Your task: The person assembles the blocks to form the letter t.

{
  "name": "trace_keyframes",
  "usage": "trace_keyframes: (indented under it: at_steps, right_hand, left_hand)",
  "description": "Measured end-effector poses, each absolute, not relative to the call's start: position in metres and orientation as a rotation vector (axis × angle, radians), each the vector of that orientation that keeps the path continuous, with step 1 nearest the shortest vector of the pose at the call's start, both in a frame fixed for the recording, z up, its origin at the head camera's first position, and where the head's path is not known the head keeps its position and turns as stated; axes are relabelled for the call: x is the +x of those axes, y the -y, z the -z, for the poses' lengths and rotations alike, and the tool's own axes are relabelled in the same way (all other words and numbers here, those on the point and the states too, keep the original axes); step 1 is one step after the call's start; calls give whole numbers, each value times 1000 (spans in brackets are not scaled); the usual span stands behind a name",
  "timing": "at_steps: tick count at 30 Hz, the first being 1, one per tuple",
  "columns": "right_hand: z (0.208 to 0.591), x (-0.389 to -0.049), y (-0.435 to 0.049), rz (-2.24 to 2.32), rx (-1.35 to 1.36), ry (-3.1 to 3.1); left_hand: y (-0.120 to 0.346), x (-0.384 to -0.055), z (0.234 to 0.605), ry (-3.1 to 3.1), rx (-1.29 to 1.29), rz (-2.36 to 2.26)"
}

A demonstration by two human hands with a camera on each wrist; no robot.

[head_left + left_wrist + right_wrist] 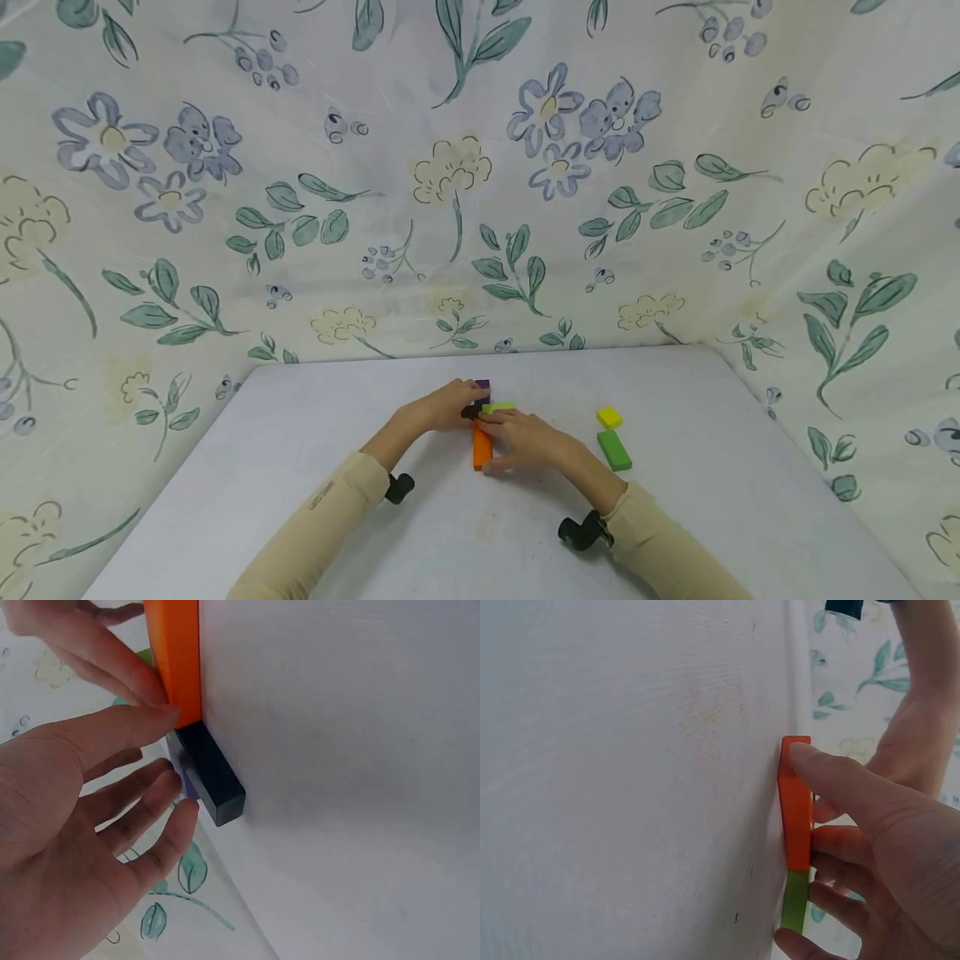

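Beige sleeves [318,525] foremost, right fingers [844,844] pinch an orange block [797,814], left fingers [146,801] spread beside a black block [215,769].

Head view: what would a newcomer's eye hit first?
Probably the floral backdrop, filling the area behind the white table. Next, the vivid orange block near the middle, touched by the right hand. Then the yellow block and green block, lying apart to the right.

Beige sleeves [333,510], small dark lettering [321,495] on one, black wrist-worn cameras [577,534].
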State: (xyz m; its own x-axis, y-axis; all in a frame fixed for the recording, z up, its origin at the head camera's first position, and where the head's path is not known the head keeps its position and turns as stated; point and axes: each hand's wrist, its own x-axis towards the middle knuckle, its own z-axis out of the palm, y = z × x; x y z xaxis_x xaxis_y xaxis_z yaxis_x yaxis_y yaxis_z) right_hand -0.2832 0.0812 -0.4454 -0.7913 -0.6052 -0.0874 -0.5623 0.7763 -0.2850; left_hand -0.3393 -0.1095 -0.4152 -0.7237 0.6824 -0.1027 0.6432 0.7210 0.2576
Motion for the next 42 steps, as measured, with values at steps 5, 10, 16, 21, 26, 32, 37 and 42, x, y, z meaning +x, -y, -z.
trace_keyframes:
  at_steps: [5, 10, 16, 21, 26, 32, 37, 42]
  right_hand:
    - [446, -283, -81, 367, -933, -2796]
    - [446, -284, -81, 373, -935, -2794]
    - [446, -284, -82, 372, -922, -2798]
    - [446, -285, -83, 379, -934, -2797]
    - [446, -285, -83, 389, -948, -2795]
    - [445, -284, -83, 370, -930, -2806]
    - [444, -284, -82, 370, -931, -2803]
    - [445, -284, -82, 389, -918, -2790]
  left_hand:
    - [111, -334, 417, -2737, 1068, -322]
    - [112, -332, 417, -2716, 1066, -340]
    - [112, -331, 415, -2711, 1019, -268]
    - [111, -331, 414, -2704, 970, -276]
    - [109, -328, 413, -2714, 936, -279]
    - [108, -327, 413, -2724, 904, -298]
    - [110, -326, 414, -2730, 858, -321]
    - [109, -325, 415, -2736, 837, -312]
